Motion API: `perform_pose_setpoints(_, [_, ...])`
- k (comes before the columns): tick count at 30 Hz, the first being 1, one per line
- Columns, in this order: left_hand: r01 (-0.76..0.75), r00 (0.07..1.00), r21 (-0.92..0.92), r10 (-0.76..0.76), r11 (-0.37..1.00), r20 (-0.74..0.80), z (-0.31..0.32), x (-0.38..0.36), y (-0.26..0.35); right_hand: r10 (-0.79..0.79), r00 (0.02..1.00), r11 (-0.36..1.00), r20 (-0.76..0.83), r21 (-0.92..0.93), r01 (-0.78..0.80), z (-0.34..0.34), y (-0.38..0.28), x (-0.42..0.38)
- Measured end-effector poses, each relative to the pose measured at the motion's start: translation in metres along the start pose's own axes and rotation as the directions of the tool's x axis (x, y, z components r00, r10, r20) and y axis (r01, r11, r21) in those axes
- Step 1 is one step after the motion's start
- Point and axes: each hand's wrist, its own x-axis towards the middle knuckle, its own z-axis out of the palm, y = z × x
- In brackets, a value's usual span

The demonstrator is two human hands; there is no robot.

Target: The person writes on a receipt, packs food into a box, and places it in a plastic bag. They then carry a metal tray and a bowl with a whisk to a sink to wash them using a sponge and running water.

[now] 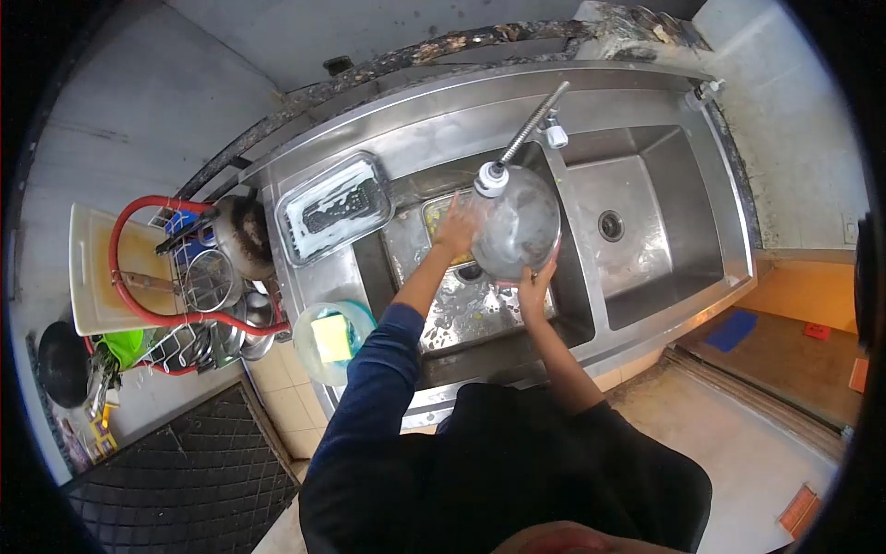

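Observation:
A round, clear bowl or lid point(520, 226) is held over the left sink basin, right below the white faucet head point(491, 179). My right hand point(535, 288) grips its lower rim. My left hand point(459, 227) lies at its left side with the fingers spread; whether it touches the rim is hard to tell. Beneath, a rectangular tray point(432, 218) with something yellow sits in the wet basin point(461, 319). Water drops and small bits are scattered over the basin floor.
A soapy glass dish point(334, 208) rests on the left drainboard. Near the front left stands a tub point(318, 365) with a yellow sponge point(331, 338). Farther left, a dish rack holds a pan point(242, 236), a strainer point(211, 280) and a cutting board point(97, 268). The right basin point(637, 231) adjoins.

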Motion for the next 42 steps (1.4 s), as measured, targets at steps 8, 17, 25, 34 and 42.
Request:
perform_pose_setpoints(8, [-0.231, 0.971, -0.248, 0.206, 0.941, -0.126, 0.052, 0.001, 0.014, -0.116, 0.992, 0.975, 0.057, 0.197, 0.103, 0.006, -0.031, 0.033])
perform_pose_setpoints(17, [0.018, 0.999, 0.515, -0.041, 0.857, 0.034, 0.009, 0.024, -0.018, -0.160, 0.974, 0.951, 0.164, 0.291, 0.107, 0.003, -0.005, 0.047])
perform_pose_setpoints(25, [-0.435, 0.866, -0.059, 0.400, 0.898, -0.300, -0.006, -0.021, -0.013, 0.099, 0.974, 0.961, 0.206, 0.233, -0.147, -0.015, 0.007, 0.100])
perform_pose_setpoints(34, [0.250, 0.800, -0.826, -0.588, 0.505, -0.117, 0.002, -0.048, 0.037, -0.242, 0.838, 0.656, 0.489, -0.554, 0.512, 0.064, 0.041, 0.093])
perform_pose_setpoints(42, [0.283, 0.812, -0.880, -0.583, 0.382, 0.009, -0.042, -0.049, 0.029, 0.501, 0.793, 0.683, 0.346, -0.721, -0.118, 0.103, -0.025, 0.146])
